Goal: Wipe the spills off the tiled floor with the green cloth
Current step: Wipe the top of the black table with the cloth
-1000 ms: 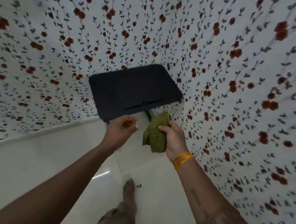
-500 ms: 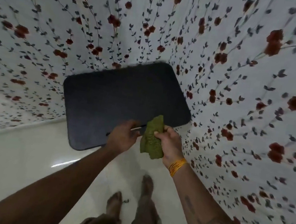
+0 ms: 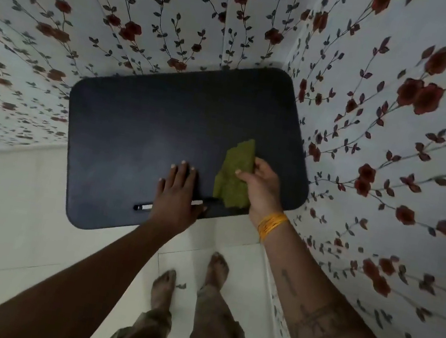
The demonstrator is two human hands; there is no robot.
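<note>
- Bare feet on the pale tiled floor, near edge of view.
- Left hand flat on the dark counter, fingers spread, gripping nothing; a pen lies partly under the palm.
- Right hand pinches the green cloth, which hangs over the counter's right part.
- Floral wall behind and right.

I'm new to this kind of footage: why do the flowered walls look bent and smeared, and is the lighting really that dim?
Head view: the wide-angle lens bows the white rose-patterned walls around the dark rounded tabletop; the flowers smear toward the edges, while the folded green cloth in the right hand stays fairly sharp. Light is dim and soft, with a faint sheen on the tabletop beyond the flat left hand.
</note>
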